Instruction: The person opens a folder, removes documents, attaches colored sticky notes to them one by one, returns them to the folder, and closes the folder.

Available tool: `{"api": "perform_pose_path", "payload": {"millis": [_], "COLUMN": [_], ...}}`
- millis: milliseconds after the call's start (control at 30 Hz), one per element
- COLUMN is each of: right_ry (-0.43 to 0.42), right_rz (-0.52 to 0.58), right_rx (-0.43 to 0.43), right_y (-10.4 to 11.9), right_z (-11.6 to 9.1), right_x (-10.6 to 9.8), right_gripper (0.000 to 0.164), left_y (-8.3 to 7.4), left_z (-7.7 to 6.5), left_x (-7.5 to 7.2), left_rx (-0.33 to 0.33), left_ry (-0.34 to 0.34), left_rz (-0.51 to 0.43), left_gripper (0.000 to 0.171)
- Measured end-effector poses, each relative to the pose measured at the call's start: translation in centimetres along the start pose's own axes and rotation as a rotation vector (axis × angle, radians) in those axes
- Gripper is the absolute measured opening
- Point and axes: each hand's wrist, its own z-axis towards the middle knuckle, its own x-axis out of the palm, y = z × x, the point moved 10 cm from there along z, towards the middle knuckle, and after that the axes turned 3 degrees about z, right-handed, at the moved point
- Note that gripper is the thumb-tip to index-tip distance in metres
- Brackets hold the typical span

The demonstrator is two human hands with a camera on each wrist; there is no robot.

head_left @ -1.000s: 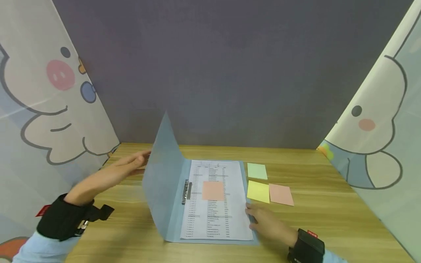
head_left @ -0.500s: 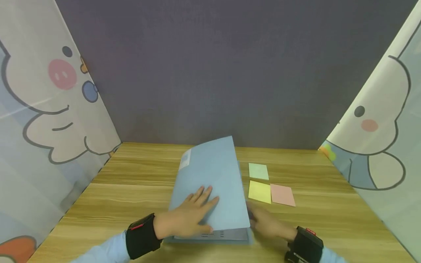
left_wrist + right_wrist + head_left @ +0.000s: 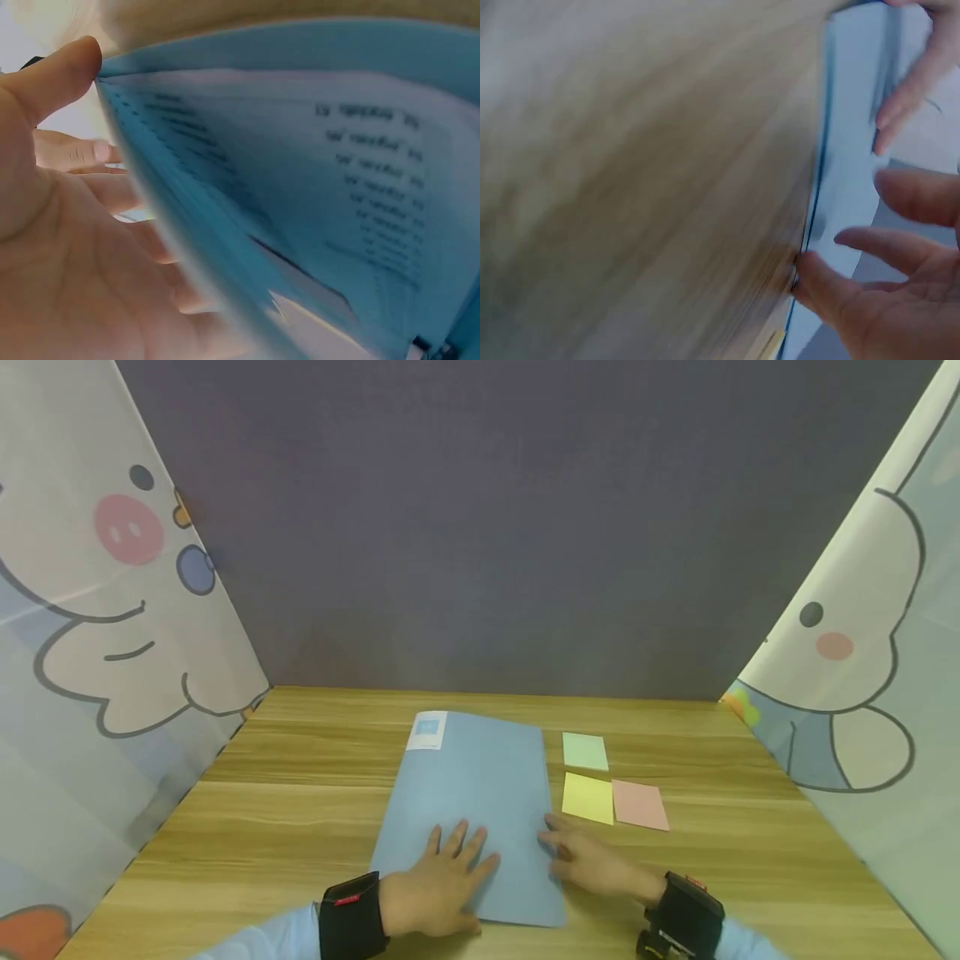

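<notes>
A light-blue file folder (image 3: 480, 793) lies on the table, its cover folded down and a white label (image 3: 427, 730) at its upper left. My left hand (image 3: 435, 889) rests on the lower cover with fingers spread. Beside the folder's right edge is my right hand (image 3: 592, 860), its fingertips touching that edge and its thumb apart in the right wrist view. Through the gap seen in the left wrist view, printed sheets (image 3: 367, 165) and part of a metal clip (image 3: 427, 349) show inside. The head view hides the papers.
Right of the folder lie three sticky-note pads: a pale green one (image 3: 585, 751), a yellow one (image 3: 588, 797) and a pink one (image 3: 640, 805). The wooden tabletop (image 3: 300, 810) ends at a dark back panel (image 3: 480, 527), with cartoon-printed sheets on both sides.
The folder's cover has swung from upright at the left down to the right, covering the papers and a pink note. My left hand moved with it; my right hand stayed near the right edge.
</notes>
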Motion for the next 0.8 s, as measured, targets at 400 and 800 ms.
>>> {"api": "perform_pose_path", "payload": {"millis": [400,800], "right_ry": [0.034,0.024], "right_rz": [-0.293,-0.344], "right_rx": [-0.026,-0.059], "right_y": [1.2,1.0], "right_z": [0.0,0.2], "right_x": [1.3,1.1], "right_gripper": [0.058,0.059], "left_y": [0.0,0.2], "left_z": [0.3,0.6], "left_x": [0.9,1.1], "left_rx": [-0.002,0.001], "left_ry": [0.000,-0.026], "left_rz": [0.006,-0.004], "left_gripper": [0.070,0.070]}}
